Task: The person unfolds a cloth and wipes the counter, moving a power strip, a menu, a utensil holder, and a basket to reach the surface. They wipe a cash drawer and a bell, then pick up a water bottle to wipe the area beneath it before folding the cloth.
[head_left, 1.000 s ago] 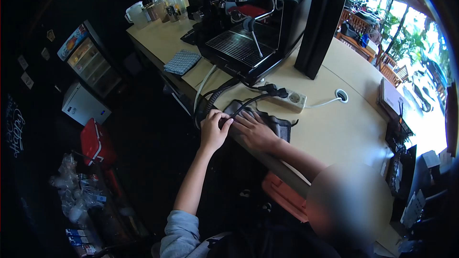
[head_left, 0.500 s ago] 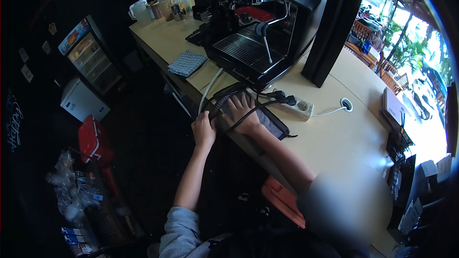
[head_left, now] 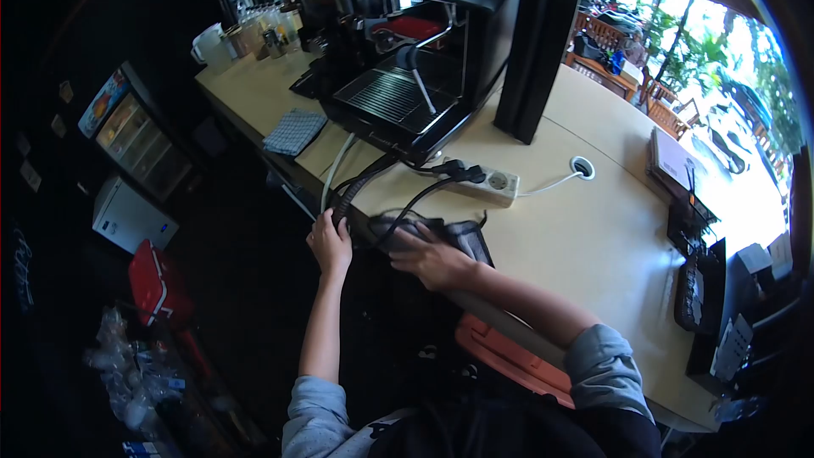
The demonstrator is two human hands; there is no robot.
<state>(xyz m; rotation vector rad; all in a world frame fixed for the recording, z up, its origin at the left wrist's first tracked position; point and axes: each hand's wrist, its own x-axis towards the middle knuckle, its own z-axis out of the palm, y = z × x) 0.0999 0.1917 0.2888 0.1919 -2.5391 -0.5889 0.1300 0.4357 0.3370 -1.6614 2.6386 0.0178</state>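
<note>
At the counter's front edge, my left hand (head_left: 330,242) is closed round a dark ribbed hose (head_left: 360,186), beside a pale hose (head_left: 336,171). My right hand (head_left: 434,259) grips a dark mesh-topped pouch (head_left: 465,236) at the edge, its fingers partly hidden and blurred. A black cable (head_left: 417,201) runs over the pouch to plugs in a white power strip (head_left: 502,186). Behind the hoses stands a black coffee machine (head_left: 392,93) with a drip grate.
A checked cloth (head_left: 294,131) lies left of the machine on the counter (head_left: 585,246). A black post (head_left: 541,51) rises behind the strip. Bottles and a jug (head_left: 212,48) stand at the back left. An orange-red lid (head_left: 513,358) is below the counter edge.
My right hand has gone from lying spread on the pouch to gripping it, and the pouch has shifted towards me, off the hoses. The view has moved, too.
</note>
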